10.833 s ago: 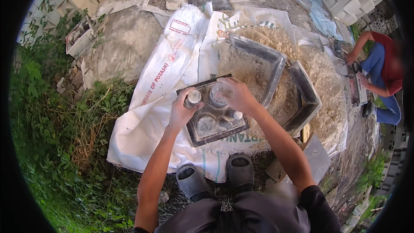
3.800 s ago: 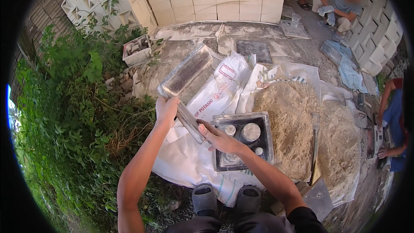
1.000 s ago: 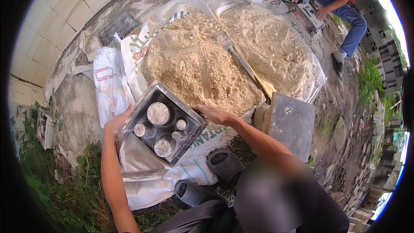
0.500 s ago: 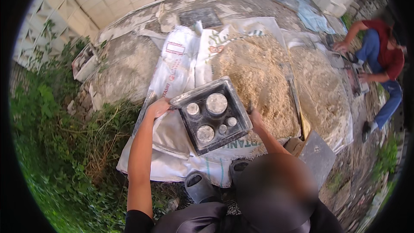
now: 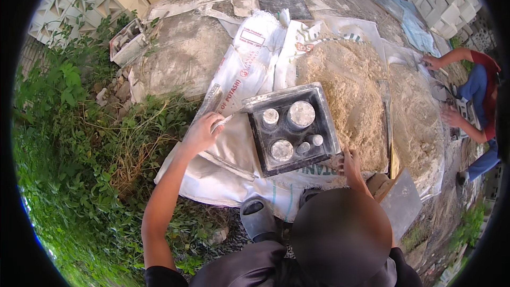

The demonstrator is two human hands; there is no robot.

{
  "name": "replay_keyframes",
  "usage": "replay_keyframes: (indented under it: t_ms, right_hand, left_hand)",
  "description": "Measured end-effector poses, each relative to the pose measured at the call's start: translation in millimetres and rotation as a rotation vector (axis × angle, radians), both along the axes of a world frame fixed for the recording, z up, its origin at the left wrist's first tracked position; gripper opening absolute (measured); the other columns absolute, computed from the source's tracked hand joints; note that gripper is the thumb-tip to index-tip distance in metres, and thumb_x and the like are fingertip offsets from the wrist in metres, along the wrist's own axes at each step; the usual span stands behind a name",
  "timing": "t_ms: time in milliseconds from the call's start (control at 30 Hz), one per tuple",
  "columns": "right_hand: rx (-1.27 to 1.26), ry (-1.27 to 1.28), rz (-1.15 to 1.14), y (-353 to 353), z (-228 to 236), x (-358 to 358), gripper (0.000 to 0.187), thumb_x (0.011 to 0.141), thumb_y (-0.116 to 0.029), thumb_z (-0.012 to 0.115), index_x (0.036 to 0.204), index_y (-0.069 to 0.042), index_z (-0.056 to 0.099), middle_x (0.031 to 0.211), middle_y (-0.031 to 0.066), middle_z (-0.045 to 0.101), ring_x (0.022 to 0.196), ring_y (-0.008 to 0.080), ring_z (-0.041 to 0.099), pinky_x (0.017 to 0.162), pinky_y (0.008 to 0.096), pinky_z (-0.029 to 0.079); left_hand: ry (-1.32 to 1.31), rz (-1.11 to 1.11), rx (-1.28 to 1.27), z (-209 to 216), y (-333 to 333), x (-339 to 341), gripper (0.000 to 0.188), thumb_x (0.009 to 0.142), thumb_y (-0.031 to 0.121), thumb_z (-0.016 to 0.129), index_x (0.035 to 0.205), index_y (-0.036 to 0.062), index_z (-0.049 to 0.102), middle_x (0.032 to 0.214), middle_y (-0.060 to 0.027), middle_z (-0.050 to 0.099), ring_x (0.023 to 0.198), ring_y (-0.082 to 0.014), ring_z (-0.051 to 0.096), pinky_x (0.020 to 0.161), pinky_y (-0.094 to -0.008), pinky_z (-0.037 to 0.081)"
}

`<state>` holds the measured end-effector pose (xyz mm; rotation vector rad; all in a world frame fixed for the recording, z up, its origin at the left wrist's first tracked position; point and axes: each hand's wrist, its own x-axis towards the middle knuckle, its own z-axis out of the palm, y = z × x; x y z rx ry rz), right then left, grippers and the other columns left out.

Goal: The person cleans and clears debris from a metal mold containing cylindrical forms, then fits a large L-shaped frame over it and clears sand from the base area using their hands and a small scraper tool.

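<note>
A square black mould [image 5: 295,166] with round grey-topped cylinders of several sizes inside rests, slightly turned, on white woven sacks in front of me. To its left, my left hand [image 5: 201,134] is closed on a thin pale strip [image 5: 223,122], whose free end points toward the mould's upper left corner. The strip's exact kind is unclear. My right hand [image 5: 350,167] is beside the mould's lower right corner, fingers apart and loosely bent; whether a fingertip touches the mould cannot be told. A pale, straight-edged strip [image 5: 228,166] lies on the sack left of the mould.
A heap of damp sand-coloured mix [image 5: 345,79] lies right of the mould, with another heap [image 5: 414,117] beyond. A grey board [image 5: 402,202] leans near my right arm. Plants [image 5: 90,143] fill the left side. A rubble-filled box [image 5: 127,42] stands farther back. A person [image 5: 481,90] works at far right.
Both hands have come off the mould's sides; my left hand has moved away to the left of it. The mould now rests on the sacks. The view has shifted left.
</note>
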<state>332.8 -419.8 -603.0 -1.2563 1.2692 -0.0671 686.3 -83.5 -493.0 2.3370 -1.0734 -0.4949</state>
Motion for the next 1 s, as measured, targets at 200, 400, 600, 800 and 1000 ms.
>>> replay_keyframes:
  t_ms: [200,400,600,800,1000]
  right_hand:
    - [-0.33,0.169,0.356,0,1,-15,0.04,0.098,-0.03,0.05,0.126,-0.005,0.037,0.085,0.0166,0.062,0.055,0.0214,0.062,0.041,0.0355,0.05]
    - [-0.215,0.372,0.647,7,94,19,0.044,0.091,-0.027,0.057,0.125,-0.001,0.047,0.096,0.0283,0.066,0.084,0.0382,0.067,0.078,0.0459,0.051]
    - [-0.833,0.587,0.774,-50,85,5,0.038,0.089,-0.029,0.058,0.117,-0.004,0.058,0.103,0.0247,0.066,0.101,0.0391,0.063,0.084,0.0485,0.049]
    - [-0.995,0.321,0.623,-39,117,57,0.027,0.091,-0.024,0.055,0.109,-0.006,0.062,0.098,0.0195,0.068,0.093,0.0366,0.064,0.081,0.046,0.049]
    - [-0.489,-0.222,1.305,69,153,95,0.03,0.096,-0.03,0.054,0.101,-0.002,0.062,0.089,0.0141,0.064,0.082,0.0245,0.064,0.073,0.0369,0.049]
  left_hand:
    - [-0.209,0.443,-0.138,-8,-7,15,0.047,0.081,0.02,0.072,0.118,-0.0016,0.054,0.12,-0.0278,0.056,0.112,-0.0418,0.055,0.095,-0.0444,0.045]
    - [-0.231,0.495,-0.012,0,28,2,0.038,0.08,0.014,0.071,0.113,-0.0012,0.057,0.094,-0.0264,0.066,0.093,-0.0424,0.064,0.08,-0.0452,0.05]
    - [-0.143,0.496,-0.099,71,18,-102,0.025,0.08,0.0,0.063,0.104,0.0033,0.056,0.099,-0.0214,0.067,0.091,-0.0399,0.065,0.072,-0.0443,0.052]
    - [-0.395,0.155,-0.291,78,18,-128,0.032,0.074,-0.006,0.057,0.105,0.0031,0.05,0.123,-0.0123,0.062,0.101,-0.0374,0.063,0.076,-0.0422,0.056]
    - [-0.293,0.318,-0.011,59,32,-85,0.029,0.089,0.011,0.059,0.112,0.0046,0.043,0.074,-0.0263,0.063,0.07,-0.0468,0.061,0.063,-0.0545,0.049]
